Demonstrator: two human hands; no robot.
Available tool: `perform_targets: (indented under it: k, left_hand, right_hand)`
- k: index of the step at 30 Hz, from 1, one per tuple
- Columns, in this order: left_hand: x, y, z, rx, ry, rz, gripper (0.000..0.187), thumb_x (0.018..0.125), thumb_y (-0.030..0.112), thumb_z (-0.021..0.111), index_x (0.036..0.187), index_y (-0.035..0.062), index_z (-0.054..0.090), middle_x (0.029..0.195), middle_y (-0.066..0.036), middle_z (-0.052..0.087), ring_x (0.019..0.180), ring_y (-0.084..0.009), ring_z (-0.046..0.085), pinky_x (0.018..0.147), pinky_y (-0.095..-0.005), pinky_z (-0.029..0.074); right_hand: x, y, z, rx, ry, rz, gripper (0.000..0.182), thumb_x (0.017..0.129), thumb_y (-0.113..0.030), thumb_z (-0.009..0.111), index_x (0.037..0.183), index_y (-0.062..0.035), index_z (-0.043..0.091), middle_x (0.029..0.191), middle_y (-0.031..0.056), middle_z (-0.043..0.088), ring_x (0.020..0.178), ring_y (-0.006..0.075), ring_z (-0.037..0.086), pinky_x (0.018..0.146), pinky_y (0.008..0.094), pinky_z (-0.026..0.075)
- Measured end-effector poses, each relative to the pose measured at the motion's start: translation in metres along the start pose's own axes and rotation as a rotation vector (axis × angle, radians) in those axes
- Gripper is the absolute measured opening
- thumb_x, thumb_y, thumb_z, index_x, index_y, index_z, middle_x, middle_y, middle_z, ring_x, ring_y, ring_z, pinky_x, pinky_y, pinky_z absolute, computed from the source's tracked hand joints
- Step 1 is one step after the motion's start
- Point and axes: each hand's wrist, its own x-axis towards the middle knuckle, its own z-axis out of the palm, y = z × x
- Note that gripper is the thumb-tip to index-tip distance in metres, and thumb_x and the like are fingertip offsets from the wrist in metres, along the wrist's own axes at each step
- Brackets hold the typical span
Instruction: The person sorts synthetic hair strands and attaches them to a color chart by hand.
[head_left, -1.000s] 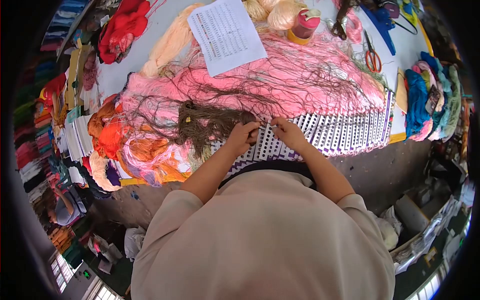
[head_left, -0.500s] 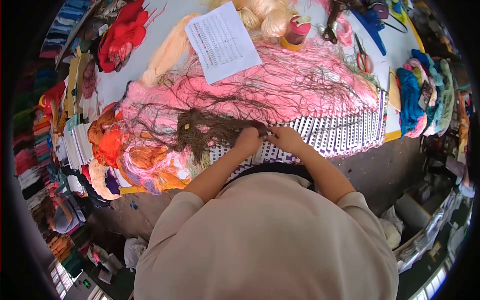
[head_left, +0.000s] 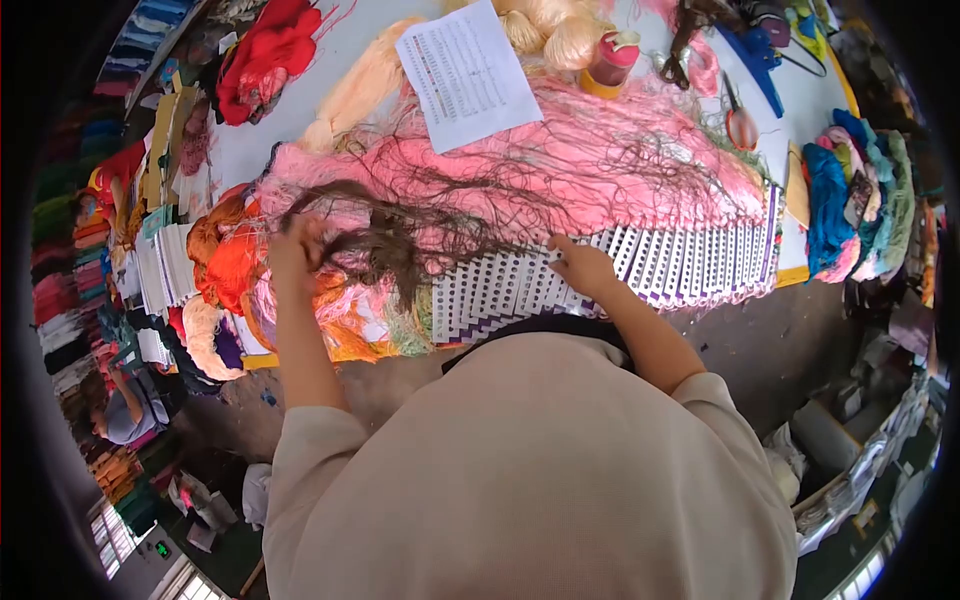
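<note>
My left hand [head_left: 300, 248], slightly blurred, is closed around dark brown embroidery thread [head_left: 350, 195] at the left of the pink thread. A tangled brown bundle [head_left: 395, 245] hangs beside it, with loose strands trailing right. My right hand [head_left: 585, 266] is at the row of white punched thread cards [head_left: 500, 295], its fingers curled close to the cards' upper ends. Brown strands reach toward those fingertips; what they pinch is too small to make out. Pink thread [head_left: 480, 180] fans out from the cards across the table, with brown strands lying over it.
A printed sheet [head_left: 470, 75] lies on the pink thread, near a pink thread cone [head_left: 612, 62]. Scissors [head_left: 740, 125] and a blue tool [head_left: 755, 70] are at the right. Red thread [head_left: 265, 65], orange thread [head_left: 225, 260] and blue skeins [head_left: 828, 210] lie around the table's edges.
My left hand has moved from the middle, beside my right hand, far to the left, drawing brown thread with it. My right hand stays near the cards. The view has shifted slightly.
</note>
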Motion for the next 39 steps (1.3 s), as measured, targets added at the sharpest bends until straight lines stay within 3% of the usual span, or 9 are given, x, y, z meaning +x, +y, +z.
perform_targets:
  k: [1, 3, 5, 6, 8, 10, 16, 23, 39]
  left_hand:
    - [-0.006, -0.02, 0.003, -0.013, -0.074, -0.057, 0.033, 0.096, 0.033, 0.052, 0.082, 0.0053, 0.064, 0.058, 0.0, 0.054, 0.038, -0.0063, 0.031, 0.038, -0.0234, 0.02]
    - [-0.028, -0.046, 0.043, -0.139, -0.282, -0.115, 0.038, 0.096, 0.039, 0.051, 0.075, 0.0076, 0.06, 0.053, 0.003, 0.044, 0.038, -0.0065, 0.031, 0.038, -0.0247, 0.021]
    - [-0.034, -0.103, 0.076, 0.038, -0.31, -0.001, 0.039, 0.096, 0.042, 0.052, 0.075, 0.0097, 0.058, 0.055, 0.001, 0.048, 0.037, -0.008, 0.031, 0.036, -0.0259, 0.019]
    - [-0.058, -0.096, 0.109, -0.118, -0.206, -0.23, 0.034, 0.096, 0.038, 0.052, 0.076, 0.0106, 0.057, 0.056, -0.001, 0.05, 0.037, -0.0092, 0.032, 0.035, -0.0262, 0.02]
    - [-0.07, -0.127, 0.126, -0.13, -0.543, -0.316, 0.029, 0.094, 0.029, 0.055, 0.071, 0.0108, 0.055, 0.053, 0.002, 0.046, 0.036, -0.0101, 0.035, 0.033, -0.0251, 0.022]
    - [-0.075, -0.151, 0.139, -0.098, -0.599, -0.473, 0.021, 0.097, 0.024, 0.052, 0.081, 0.0105, 0.054, 0.057, 0.0, 0.049, 0.036, -0.0105, 0.036, 0.034, -0.0249, 0.021]
    - [-0.08, -0.18, 0.147, 0.031, -0.599, -0.451, 0.02, 0.096, 0.018, 0.05, 0.085, 0.0035, 0.055, 0.059, -0.006, 0.054, 0.037, -0.0127, 0.035, 0.034, -0.0269, 0.023]
    - [-0.061, -0.203, 0.141, -0.019, -0.674, -0.521, 0.022, 0.095, 0.021, 0.053, 0.087, 0.0006, 0.058, 0.064, -0.011, 0.062, 0.04, -0.014, 0.042, 0.038, -0.0278, 0.031]
    - [-0.063, -0.191, 0.143, -0.033, -0.687, -0.614, 0.02, 0.093, 0.022, 0.055, 0.091, 0.0014, 0.057, 0.071, -0.012, 0.065, 0.04, -0.0125, 0.039, 0.036, -0.0244, 0.024]
  right_hand:
    - [-0.001, 0.001, 0.001, -0.016, -0.003, 0.013, 0.034, 0.087, -0.032, 0.061, 0.117, -0.0205, 0.049, 0.084, 0.0115, 0.069, 0.084, 0.0346, 0.066, 0.072, 0.0466, 0.05]
    - [0.003, 0.015, 0.021, 0.021, -0.016, -0.006, 0.049, 0.086, -0.031, 0.061, 0.131, -0.0191, 0.046, 0.084, 0.0155, 0.068, 0.086, 0.0354, 0.065, 0.074, 0.0474, 0.05]
    - [0.009, 0.032, 0.046, 0.169, 0.036, -0.094, 0.061, 0.087, -0.032, 0.06, 0.141, -0.0128, 0.038, 0.089, 0.0184, 0.067, 0.083, 0.035, 0.065, 0.072, 0.0462, 0.05]
    - [0.013, 0.032, 0.046, 0.289, -0.03, -0.049, 0.065, 0.085, -0.027, 0.06, 0.142, -0.0091, 0.034, 0.09, 0.0197, 0.066, 0.083, 0.035, 0.064, 0.075, 0.0459, 0.05]
    - [-0.024, -0.007, -0.016, 0.455, -0.056, 0.009, 0.066, 0.083, -0.025, 0.064, 0.141, -0.0093, 0.036, 0.091, 0.0187, 0.065, 0.082, 0.0339, 0.063, 0.075, 0.0461, 0.049]
    - [-0.031, 0.009, -0.015, 0.243, 0.236, -0.093, 0.062, 0.081, -0.028, 0.069, 0.135, -0.0118, 0.042, 0.107, 0.0172, 0.06, 0.095, 0.0322, 0.061, 0.079, 0.0414, 0.05]
    - [-0.072, 0.019, -0.033, -0.309, 0.159, 0.461, 0.088, 0.071, -0.046, 0.077, 0.14, -0.0104, 0.036, 0.145, 0.0215, 0.034, 0.13, 0.0376, 0.038, 0.103, 0.0576, 0.03]
    - [-0.067, 0.034, -0.012, -0.35, 0.081, 0.464, 0.105, 0.068, -0.052, 0.078, 0.146, -0.0062, 0.025, 0.152, 0.0256, 0.019, 0.139, 0.0451, 0.022, 0.106, 0.0613, 0.027]
    - [-0.06, 0.036, -0.006, -0.36, 0.137, 0.462, 0.106, 0.069, -0.05, 0.078, 0.147, -0.0046, 0.024, 0.151, 0.0274, 0.021, 0.138, 0.0463, 0.023, 0.107, 0.0608, 0.026]
